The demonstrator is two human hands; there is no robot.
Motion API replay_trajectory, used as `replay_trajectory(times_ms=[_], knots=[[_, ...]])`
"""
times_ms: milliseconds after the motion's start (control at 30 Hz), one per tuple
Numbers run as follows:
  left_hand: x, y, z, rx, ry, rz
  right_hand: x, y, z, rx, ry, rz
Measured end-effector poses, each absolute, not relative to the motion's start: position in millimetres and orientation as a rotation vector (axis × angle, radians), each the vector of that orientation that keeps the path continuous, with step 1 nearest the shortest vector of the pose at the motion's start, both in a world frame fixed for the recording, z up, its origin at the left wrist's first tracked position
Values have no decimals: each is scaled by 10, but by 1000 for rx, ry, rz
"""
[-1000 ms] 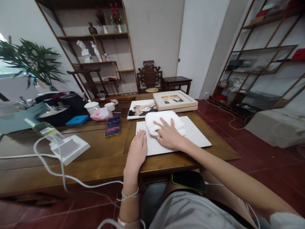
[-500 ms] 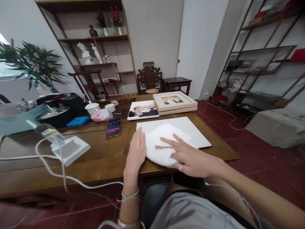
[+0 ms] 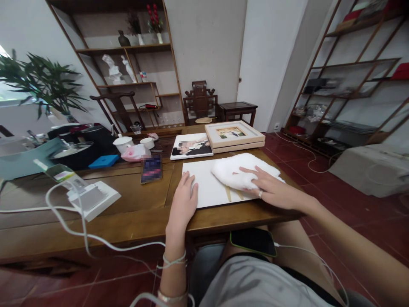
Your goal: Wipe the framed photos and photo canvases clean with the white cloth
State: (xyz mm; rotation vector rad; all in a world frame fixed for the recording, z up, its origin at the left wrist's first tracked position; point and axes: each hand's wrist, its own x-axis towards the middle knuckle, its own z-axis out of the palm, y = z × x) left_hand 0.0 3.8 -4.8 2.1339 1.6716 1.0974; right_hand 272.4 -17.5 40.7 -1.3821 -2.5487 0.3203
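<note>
A white board (image 3: 204, 181) lies flat along the table's near edge, and thin tan strokes (image 3: 228, 194) show on its surface. Resting on the board's left edge is my left hand (image 3: 184, 198), palm down, fingers stretched out and holding nothing. My right hand (image 3: 271, 187) has a fluffy white towel (image 3: 236, 168) under its fingers, which are spread over the top. The thumb side sits at the towel's near edge, so the cloth is held against the board. The towel covers the board's right and far parts.
Framed pictures (image 3: 243, 145) are stacked behind the board, beside a flat photo print (image 3: 188, 147). A phone (image 3: 151, 169), a pink-and-white bag (image 3: 136, 152) and an opened white box (image 3: 96, 200) stand to the left. A white cable (image 3: 108, 245) hangs past the table's front edge.
My right hand has moved right and away from me with the towel, uncovering the board's left and near parts and the tan strokes. My left hand stays at the left edge.
</note>
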Motion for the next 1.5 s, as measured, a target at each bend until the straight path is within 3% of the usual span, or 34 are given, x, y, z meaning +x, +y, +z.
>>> replay_trajectory(times_ms=[700, 1300, 1500], knots=[[13, 26, 19, 2191, 1683, 943, 2851, 627, 344, -1429, -2595, 208], [20, 28, 20, 2186, 1694, 941, 2756, -576, 379, -1530, -2589, 205], [20, 23, 19, 2189, 1701, 931, 2758, -597, 398, -1515, -2573, 234]])
